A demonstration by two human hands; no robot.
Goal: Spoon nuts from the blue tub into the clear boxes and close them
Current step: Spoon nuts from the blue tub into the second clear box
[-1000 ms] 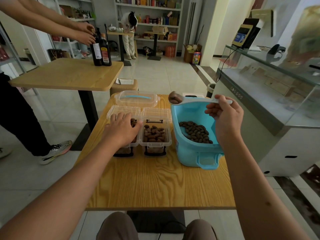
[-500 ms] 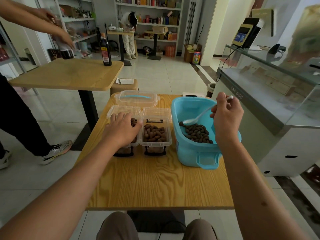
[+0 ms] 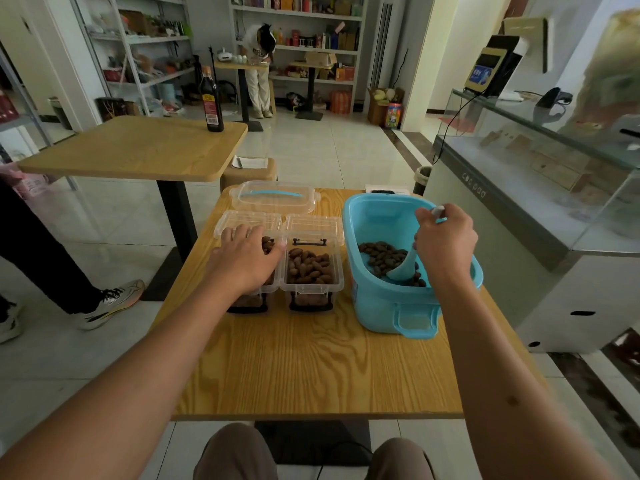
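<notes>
I think I am about halfway: the right clear box point(image 3: 311, 268) looks full of nuts, but both lids are still up. The left clear box point(image 3: 258, 268) is mostly hidden under my left hand point(image 3: 247, 256), which rests flat on it, fingers loose. My right hand point(image 3: 445, 242) grips the spoon point(image 3: 403, 268), digging in the blue tub point(image 3: 384, 306) of nuts point(image 3: 381, 254).

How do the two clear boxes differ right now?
The left clear box is mostly covered by the left hand resting on it; the right clear box is untouched. Few nuts show in the left clear box; the right clear box's nuts lie in full view. Both stand side by side, lids open.
</notes>
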